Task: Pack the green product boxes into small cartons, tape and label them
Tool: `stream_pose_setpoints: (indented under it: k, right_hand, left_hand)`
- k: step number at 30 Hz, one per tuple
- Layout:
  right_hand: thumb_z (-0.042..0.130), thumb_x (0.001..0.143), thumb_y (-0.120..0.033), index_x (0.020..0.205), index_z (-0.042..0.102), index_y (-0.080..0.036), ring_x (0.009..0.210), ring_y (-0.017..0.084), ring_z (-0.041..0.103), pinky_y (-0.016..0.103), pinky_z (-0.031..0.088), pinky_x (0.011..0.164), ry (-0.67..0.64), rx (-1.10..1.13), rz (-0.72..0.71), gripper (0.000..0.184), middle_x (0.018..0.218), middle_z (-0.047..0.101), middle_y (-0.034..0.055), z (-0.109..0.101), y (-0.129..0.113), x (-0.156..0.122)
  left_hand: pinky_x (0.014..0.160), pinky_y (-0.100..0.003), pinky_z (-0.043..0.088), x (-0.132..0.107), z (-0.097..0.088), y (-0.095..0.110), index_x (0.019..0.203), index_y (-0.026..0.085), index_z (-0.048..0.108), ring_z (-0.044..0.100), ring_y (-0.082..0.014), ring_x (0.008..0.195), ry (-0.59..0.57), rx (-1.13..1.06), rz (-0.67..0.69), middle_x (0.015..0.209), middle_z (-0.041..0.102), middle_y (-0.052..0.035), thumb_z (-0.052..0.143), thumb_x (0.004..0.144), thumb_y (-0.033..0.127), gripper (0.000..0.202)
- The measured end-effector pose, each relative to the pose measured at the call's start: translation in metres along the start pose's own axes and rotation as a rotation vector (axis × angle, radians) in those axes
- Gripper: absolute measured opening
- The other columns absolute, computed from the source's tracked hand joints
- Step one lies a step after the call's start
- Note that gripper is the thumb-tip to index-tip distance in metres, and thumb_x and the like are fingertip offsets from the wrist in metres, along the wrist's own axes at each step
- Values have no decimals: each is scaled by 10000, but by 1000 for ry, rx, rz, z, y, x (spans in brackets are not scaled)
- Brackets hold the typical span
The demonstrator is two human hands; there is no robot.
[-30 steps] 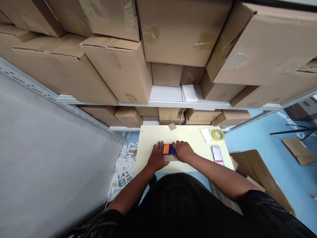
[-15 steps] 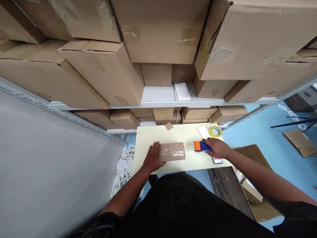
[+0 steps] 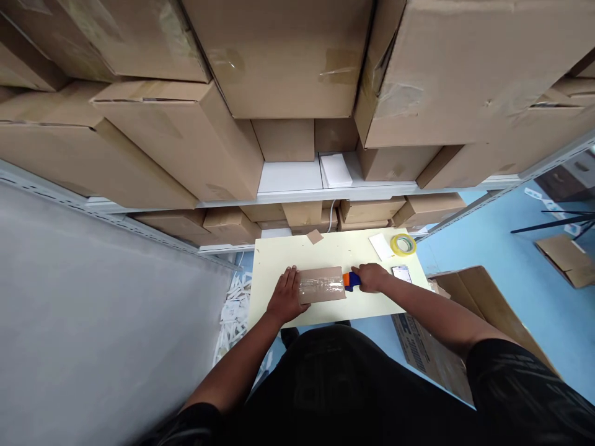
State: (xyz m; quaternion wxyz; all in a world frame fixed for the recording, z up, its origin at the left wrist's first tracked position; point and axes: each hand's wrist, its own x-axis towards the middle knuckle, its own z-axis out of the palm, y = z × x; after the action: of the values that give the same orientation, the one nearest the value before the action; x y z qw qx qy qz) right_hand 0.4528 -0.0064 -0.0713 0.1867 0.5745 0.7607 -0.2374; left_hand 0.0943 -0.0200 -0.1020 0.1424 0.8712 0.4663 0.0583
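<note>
A small cardboard box (image 3: 320, 285) lies on the pale yellow table (image 3: 274, 251), with shiny clear tape along its top. My left hand (image 3: 284, 296) grips the box's left end, fingers at the far side and thumb along the near edge. At the opposite end, my right hand (image 3: 372, 277) is closed round a blue and orange tape dispenser (image 3: 352, 280). The dispenser's orange front is right at the box's right edge; whether it touches is too small to tell. My right hand covers the dispenser's rear part.
A yellow tape roll (image 3: 403, 244), a white card (image 3: 381, 246) and a phone (image 3: 401, 273) lie at the table's right. A cardboard scrap (image 3: 315, 236) is at the far edge. Shelves of cartons (image 3: 288, 68) rise behind. Open cartons (image 3: 469, 291) stand on the floor at right.
My right hand has moved left with the tape dispenser, from beside the phone to the box's right end. The phone is now uncovered. My left hand stays on the box.
</note>
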Motion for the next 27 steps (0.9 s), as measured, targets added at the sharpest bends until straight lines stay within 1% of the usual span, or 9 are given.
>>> stream_pose_setpoints:
  k: [4,6,10,13,17,20,22,24,27]
  right_hand:
    - [783,580,-296,914,738,-246,805,291,736,362,539,697,-118,84,108,341,802,729,28,11,-8,3]
    - [773,592,-299,848,716,-244,755,270,733,330,528,651,-123,136,147,268,747,712,4,22,-8,-6]
    - [652,791,-343,1078,674,-207,751,231,734,275,493,595,-21,276,264,319,849,739,56,47,1,-35]
    - [540,906,-336,1200,615,-190,737,205,724,259,483,591,74,393,365,336,884,741,66,64,6,-44]
    - [518,925,-313,1180,634,-183,901,222,716,276,502,691,161,448,450,309,1026,734,102,81,6,-30]
    - [525,921,-383,1139,677,-153,1033,278,684,330,517,799,189,445,522,352,1143,693,165,86,4,-19]
    - [557,892,-390,1235,655,-137,1145,329,633,392,510,896,239,424,575,437,1233,648,196,88,2,-18]
    - [589,852,-333,1377,577,-132,1264,366,551,455,471,1007,376,424,602,562,1335,587,214,92,-4,-23]
    - [603,801,-242,1500,459,-182,1358,347,474,497,410,1115,528,649,393,716,1449,520,177,106,-26,-34]
  left_hand:
    - [1274,-563,161,-2,3,-1,1632,82,179,101,-407,1587,19,-15,6,1711,144,-223,722,732,574,1160]
    - [1272,-560,171,-3,3,-1,1631,84,185,106,-409,1585,28,-25,5,1711,145,-222,730,735,578,1160]
    - [1266,-578,163,-2,-1,-2,1626,115,215,111,-422,1581,37,-74,28,1707,170,-219,753,726,632,1169]
    - [1266,-592,162,-8,-3,-5,1615,156,260,108,-418,1582,85,-186,29,1706,197,-195,720,789,613,1050]
    - [1235,-547,303,-35,11,-19,1643,217,151,239,-328,1567,228,-533,-221,1705,209,-164,503,969,399,782]
    - [1165,-510,413,-60,32,-34,1642,289,121,407,-290,1489,123,-825,-365,1672,291,-144,486,947,307,786]
    - [1154,-521,418,-68,44,-39,1632,288,153,427,-314,1470,19,-915,-389,1668,293,-151,599,869,312,885]
    - [1150,-524,416,-67,51,-38,1623,265,178,440,-327,1456,-36,-972,-414,1643,338,-165,678,812,333,955]
    - [1120,-481,446,-56,51,-26,1600,234,245,507,-306,1396,-51,-1079,-436,1562,460,-164,677,837,395,892]
